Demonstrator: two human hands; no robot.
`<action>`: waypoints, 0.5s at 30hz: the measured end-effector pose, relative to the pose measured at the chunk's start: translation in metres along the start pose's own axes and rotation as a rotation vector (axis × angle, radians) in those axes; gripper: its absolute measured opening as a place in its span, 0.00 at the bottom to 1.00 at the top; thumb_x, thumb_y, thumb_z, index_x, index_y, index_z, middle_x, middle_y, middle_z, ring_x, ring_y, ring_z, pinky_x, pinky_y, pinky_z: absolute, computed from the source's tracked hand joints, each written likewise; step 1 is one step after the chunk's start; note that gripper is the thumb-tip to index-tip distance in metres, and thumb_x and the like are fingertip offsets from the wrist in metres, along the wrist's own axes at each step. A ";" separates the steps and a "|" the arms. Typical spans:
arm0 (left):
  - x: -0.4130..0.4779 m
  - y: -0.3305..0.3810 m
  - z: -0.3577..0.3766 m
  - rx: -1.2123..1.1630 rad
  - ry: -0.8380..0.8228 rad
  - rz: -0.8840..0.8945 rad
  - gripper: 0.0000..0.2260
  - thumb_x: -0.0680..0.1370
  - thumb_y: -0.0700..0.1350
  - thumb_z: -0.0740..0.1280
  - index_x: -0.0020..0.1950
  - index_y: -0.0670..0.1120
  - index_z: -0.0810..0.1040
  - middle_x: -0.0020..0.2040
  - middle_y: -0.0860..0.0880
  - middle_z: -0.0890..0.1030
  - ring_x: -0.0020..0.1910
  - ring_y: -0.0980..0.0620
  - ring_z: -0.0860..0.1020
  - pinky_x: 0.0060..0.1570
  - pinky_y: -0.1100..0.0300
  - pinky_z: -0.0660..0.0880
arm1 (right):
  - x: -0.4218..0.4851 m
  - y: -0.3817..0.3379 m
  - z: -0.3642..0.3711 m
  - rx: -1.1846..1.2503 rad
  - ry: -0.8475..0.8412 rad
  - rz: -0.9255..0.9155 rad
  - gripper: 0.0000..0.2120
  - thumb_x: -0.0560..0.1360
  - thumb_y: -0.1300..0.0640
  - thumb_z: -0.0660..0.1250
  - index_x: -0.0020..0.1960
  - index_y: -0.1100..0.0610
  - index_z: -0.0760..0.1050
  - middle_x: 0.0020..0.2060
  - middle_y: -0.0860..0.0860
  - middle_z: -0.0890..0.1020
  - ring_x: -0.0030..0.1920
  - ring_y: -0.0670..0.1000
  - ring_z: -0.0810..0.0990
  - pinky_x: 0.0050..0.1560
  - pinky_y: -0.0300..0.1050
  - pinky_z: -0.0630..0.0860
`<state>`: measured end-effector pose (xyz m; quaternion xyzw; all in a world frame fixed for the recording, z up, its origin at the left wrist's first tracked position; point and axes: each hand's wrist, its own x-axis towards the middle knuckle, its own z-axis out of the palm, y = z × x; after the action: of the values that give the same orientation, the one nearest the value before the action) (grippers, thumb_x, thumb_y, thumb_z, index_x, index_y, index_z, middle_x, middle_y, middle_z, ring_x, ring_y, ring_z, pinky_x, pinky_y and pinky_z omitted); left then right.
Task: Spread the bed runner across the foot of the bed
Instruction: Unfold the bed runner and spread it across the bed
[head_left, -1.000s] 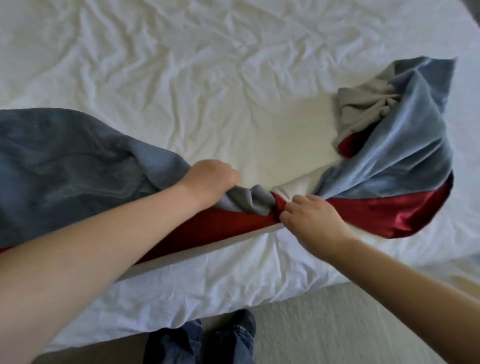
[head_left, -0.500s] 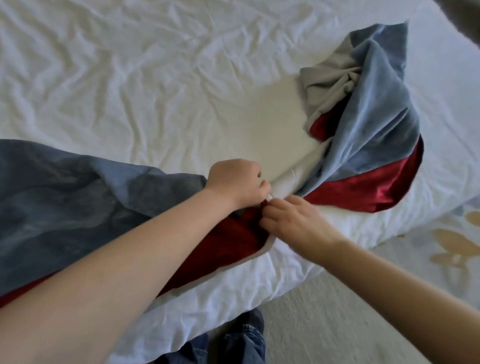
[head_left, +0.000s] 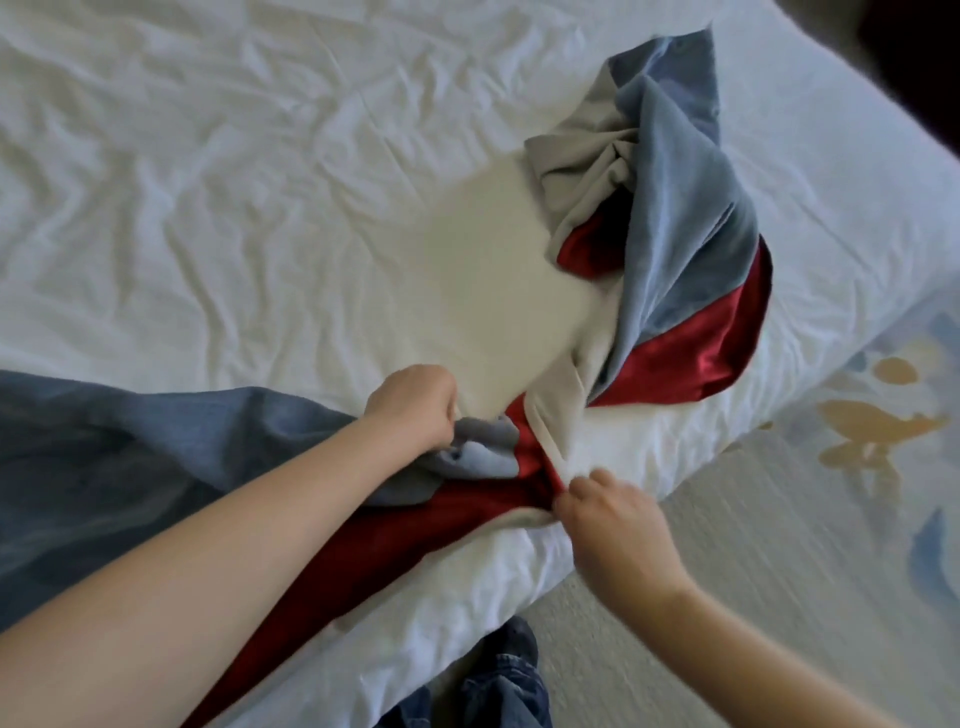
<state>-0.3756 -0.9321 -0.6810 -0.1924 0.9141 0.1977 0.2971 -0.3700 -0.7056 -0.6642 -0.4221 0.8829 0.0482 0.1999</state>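
Bed runner (head_left: 675, 218): blue, red and cream cloth, not spread, lying along the front edge of the bed (head_left: 208, 182). One stretch lies flat toward the bed's left side, and the other is heaped near its right corner.
Left hand (head_left: 410, 408): on the bed near its front edge, fingers curled round a gathered blue fold of the runner.
Right hand (head_left: 608, 514): at the bed's front edge, fingertips pinching the red-and-cream hem.
Bed: white, creased sheet.
Carpet (head_left: 753, 545): pale, patterned, off the bed's right corner.
Jeans (head_left: 498, 686): below the bed's front edge.
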 end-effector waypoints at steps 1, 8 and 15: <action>-0.001 -0.003 0.000 0.049 0.055 -0.010 0.04 0.71 0.43 0.67 0.36 0.46 0.79 0.34 0.49 0.79 0.36 0.49 0.78 0.34 0.58 0.74 | -0.013 -0.008 0.012 0.058 -0.058 0.076 0.10 0.64 0.64 0.72 0.39 0.51 0.78 0.35 0.46 0.77 0.36 0.48 0.72 0.32 0.40 0.70; 0.001 -0.042 -0.009 -0.107 0.058 0.096 0.20 0.76 0.55 0.61 0.27 0.48 0.66 0.25 0.52 0.68 0.27 0.51 0.69 0.30 0.57 0.66 | -0.003 -0.020 0.012 0.233 -0.110 0.182 0.16 0.71 0.61 0.58 0.53 0.46 0.76 0.46 0.42 0.79 0.48 0.46 0.75 0.39 0.41 0.75; 0.013 -0.014 -0.005 -0.276 0.051 0.111 0.21 0.80 0.54 0.57 0.31 0.44 0.71 0.28 0.47 0.71 0.29 0.49 0.70 0.31 0.56 0.67 | 0.087 0.036 -0.065 0.182 0.360 0.309 0.15 0.74 0.56 0.65 0.60 0.49 0.76 0.52 0.46 0.79 0.54 0.49 0.77 0.38 0.41 0.72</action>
<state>-0.3808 -0.9492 -0.6887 -0.1857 0.8948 0.3324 0.2331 -0.4669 -0.7618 -0.6422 -0.2640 0.9591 -0.0774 0.0668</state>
